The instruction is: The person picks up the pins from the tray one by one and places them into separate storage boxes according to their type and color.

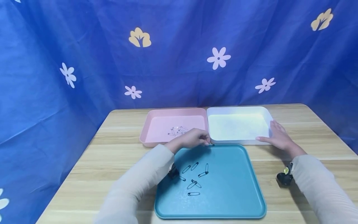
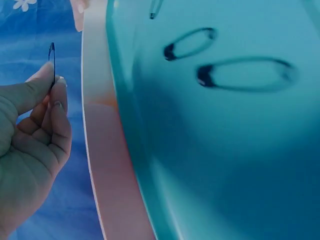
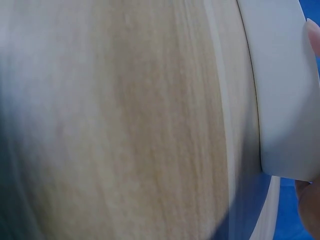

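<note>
In the left wrist view my left hand (image 2: 32, 132) pinches a black safety pin (image 2: 53, 62) upright between thumb and fingertips. The head view has this hand over the gap where the pink tray, the white tray (image 1: 237, 142) and the teal tray (image 1: 223, 199) meet. Several black safety pins (image 1: 194, 193) lie scattered on the left half of the teal tray. My right hand (image 1: 279, 137) rests at the white tray's front right corner, its thumb along the front wall and its straight fingers along the right side.
Behind the left forearm, the pink tray (image 1: 144, 132) holds a small pile of silver safety pins (image 1: 176, 128). All the trays stand on a wooden table (image 1: 112, 155). A blue curtain (image 1: 179, 62) with flower patterns hangs behind the table.
</note>
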{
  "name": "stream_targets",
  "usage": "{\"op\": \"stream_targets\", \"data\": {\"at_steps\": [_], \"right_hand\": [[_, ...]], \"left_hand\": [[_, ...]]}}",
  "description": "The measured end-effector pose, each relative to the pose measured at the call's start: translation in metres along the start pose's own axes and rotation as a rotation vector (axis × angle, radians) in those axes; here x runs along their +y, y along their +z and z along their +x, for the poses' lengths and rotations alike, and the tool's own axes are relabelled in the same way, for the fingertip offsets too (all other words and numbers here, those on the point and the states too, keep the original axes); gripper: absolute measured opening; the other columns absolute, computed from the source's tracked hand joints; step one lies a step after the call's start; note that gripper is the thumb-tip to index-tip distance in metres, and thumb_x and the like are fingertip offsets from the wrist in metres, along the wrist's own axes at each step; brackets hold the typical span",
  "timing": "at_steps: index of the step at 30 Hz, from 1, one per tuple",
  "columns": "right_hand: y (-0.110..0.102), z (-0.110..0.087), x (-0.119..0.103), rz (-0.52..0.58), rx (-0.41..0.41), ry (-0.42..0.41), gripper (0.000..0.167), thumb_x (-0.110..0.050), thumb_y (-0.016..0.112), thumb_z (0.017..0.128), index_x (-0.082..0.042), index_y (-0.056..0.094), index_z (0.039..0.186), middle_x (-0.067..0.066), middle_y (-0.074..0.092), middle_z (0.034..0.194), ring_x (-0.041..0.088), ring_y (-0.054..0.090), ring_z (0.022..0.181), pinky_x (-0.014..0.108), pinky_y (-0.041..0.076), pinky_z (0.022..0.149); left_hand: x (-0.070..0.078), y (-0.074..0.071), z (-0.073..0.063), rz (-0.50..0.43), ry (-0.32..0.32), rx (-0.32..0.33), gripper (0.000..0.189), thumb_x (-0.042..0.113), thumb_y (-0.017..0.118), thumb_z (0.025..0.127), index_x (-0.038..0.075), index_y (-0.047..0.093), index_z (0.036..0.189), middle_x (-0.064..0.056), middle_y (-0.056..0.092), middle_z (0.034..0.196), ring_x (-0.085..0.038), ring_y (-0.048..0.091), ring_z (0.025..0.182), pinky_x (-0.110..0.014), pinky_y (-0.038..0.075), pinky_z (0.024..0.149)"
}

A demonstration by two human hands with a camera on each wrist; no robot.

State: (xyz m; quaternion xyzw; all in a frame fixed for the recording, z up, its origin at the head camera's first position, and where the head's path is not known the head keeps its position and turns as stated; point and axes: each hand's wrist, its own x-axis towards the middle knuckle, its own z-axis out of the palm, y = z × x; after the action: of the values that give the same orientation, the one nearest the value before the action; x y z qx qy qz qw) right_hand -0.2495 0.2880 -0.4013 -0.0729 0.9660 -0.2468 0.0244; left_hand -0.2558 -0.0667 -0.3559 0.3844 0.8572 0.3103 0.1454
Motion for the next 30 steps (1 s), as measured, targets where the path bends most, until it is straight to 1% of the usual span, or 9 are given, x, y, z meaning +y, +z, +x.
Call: {"op": "stream_targets", "data": {"at_steps": [5,8,12,15,18,19,22,26,30], "right_hand": [[0.0,0.001,0.0,-0.006,0.007,-0.001,0.109,-0.054,0.056,0.073,0.017,-0.006,0.128,0.035,-0.005,0.133,0.045,-0.006,0.123,0.055,-0.001,0.097],[0.0,0.001,0.0,-0.013,0.009,0.001,0.109,-0.055,0.056,0.073,0.017,-0.005,0.128,0.035,-0.006,0.133,0.044,-0.006,0.123,0.054,-0.002,0.097],[0.0,0.0,0.0,-0.02,0.008,0.01,0.11,-0.057,0.054,0.073,0.017,-0.006,0.128,0.035,-0.007,0.134,0.044,-0.006,0.123,0.054,-0.002,0.097],[0.001,0.001,0.0,-0.035,0.006,0.01,0.109,-0.058,0.052,0.074,0.017,-0.005,0.128,0.034,-0.007,0.134,0.044,-0.006,0.123,0.053,-0.002,0.097],[0.004,0.002,-0.001,-0.048,0.001,0.005,0.108,-0.059,0.051,0.074,0.016,-0.006,0.128,0.034,-0.007,0.134,0.043,-0.006,0.123,0.053,-0.002,0.098],[0.005,0.002,-0.002,-0.05,0.0,0.003,0.108,-0.059,0.05,0.075,0.016,-0.006,0.128,0.034,-0.007,0.134,0.043,-0.007,0.123,0.053,-0.002,0.098],[0.006,0.002,-0.003,-0.059,0.0,-0.005,0.107,-0.059,0.048,0.076,0.017,-0.006,0.128,0.034,-0.008,0.134,0.043,-0.007,0.123,0.053,-0.003,0.098],[0.005,0.001,-0.001,-0.073,0.009,-0.014,0.105,-0.058,0.047,0.077,0.017,-0.005,0.128,0.035,-0.007,0.133,0.043,-0.007,0.123,0.052,-0.004,0.098],[0.004,0.0,-0.001,-0.083,0.01,-0.008,0.106,-0.059,0.047,0.076,0.018,-0.005,0.128,0.035,-0.006,0.133,0.043,-0.006,0.123,0.052,-0.003,0.098]], "left_hand": [[-0.001,0.002,0.02,-0.097,-0.058,0.057,0.004,0.005,0.057,0.082,0.007,0.058,0.078,-0.002,0.061,0.076,-0.01,0.051,0.069,-0.019,0.043,0.062],[-0.002,0.006,0.031,-0.159,-0.1,0.084,0.005,0.003,0.055,0.082,0.006,0.058,0.081,-0.007,0.061,0.078,-0.015,0.054,0.07,-0.021,0.045,0.061],[-0.002,0.012,0.043,-0.196,-0.153,0.124,0.005,0.007,0.054,0.084,0.006,0.058,0.085,-0.006,0.06,0.079,-0.014,0.053,0.072,-0.021,0.044,0.064],[-0.002,0.017,0.054,-0.263,-0.171,0.164,0.005,0.006,0.055,0.083,0.003,0.058,0.085,-0.005,0.058,0.077,-0.011,0.05,0.069,-0.021,0.043,0.063],[-0.001,0.021,0.061,-0.354,-0.176,0.195,0.005,0.003,0.055,0.082,0.0,0.058,0.085,-0.006,0.055,0.075,-0.012,0.048,0.066,-0.022,0.043,0.059],[0.0,0.022,0.063,-0.363,-0.186,0.204,0.005,0.003,0.055,0.082,0.0,0.058,0.085,-0.004,0.055,0.074,-0.012,0.047,0.066,-0.022,0.043,0.058],[0.004,0.024,0.069,-0.333,-0.198,0.211,0.007,0.005,0.056,0.083,0.001,0.059,0.086,-0.001,0.056,0.075,-0.012,0.048,0.067,-0.021,0.042,0.059],[0.008,0.026,0.079,-0.246,-0.189,0.212,0.006,0.005,0.056,0.082,0.004,0.062,0.085,0.002,0.059,0.076,-0.01,0.05,0.07,-0.018,0.041,0.063],[0.007,0.028,0.088,-0.138,-0.187,0.205,0.008,0.003,0.057,0.081,0.007,0.063,0.082,0.002,0.061,0.077,-0.008,0.051,0.07,-0.015,0.041,0.064]]}}
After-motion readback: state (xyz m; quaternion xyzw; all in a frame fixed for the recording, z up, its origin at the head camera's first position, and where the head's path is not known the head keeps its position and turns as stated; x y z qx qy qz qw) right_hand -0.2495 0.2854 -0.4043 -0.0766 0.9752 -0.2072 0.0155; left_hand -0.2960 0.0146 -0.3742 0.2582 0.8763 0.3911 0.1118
